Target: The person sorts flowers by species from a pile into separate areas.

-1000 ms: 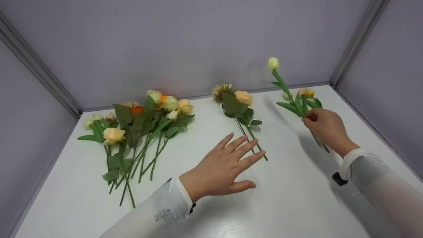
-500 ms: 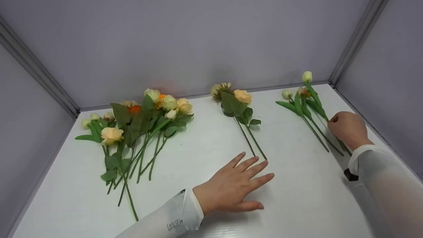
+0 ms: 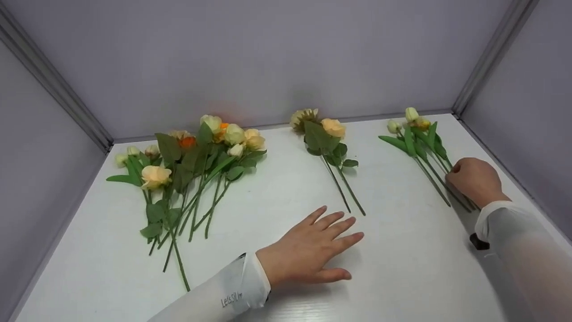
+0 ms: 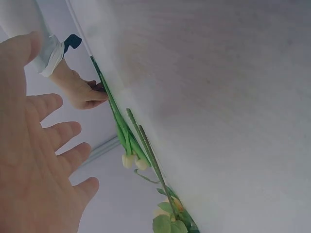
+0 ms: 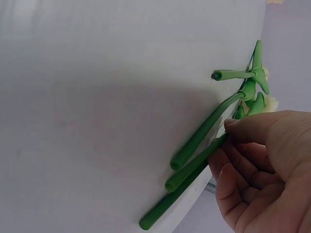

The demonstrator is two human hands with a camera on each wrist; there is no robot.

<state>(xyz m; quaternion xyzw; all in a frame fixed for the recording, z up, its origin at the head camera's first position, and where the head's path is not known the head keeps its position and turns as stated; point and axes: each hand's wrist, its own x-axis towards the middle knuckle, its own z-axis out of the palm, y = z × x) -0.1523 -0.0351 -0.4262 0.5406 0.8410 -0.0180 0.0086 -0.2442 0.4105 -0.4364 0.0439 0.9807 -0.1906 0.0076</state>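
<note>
Pinches one tulip stem (image 5: 199,160) between thumb and fingers of the right hand (image 3: 476,179) at three o'clock, knuckles up, and spreads the left hand (image 3: 308,255) palm down, splayed free, near six o'clock. Count seemingly four overlapping tulips (image 3: 409,142) between two and three, two leafy flowers (image 3: 319,136) towards one, one mixed heap (image 3: 183,174) at nine.

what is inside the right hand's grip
The right hand's grip holds a slender green tulip stem, its lower end poking out. The hand covers the pinched stretch, so I can't tell whether the darker green stem beside it is held too.
</note>
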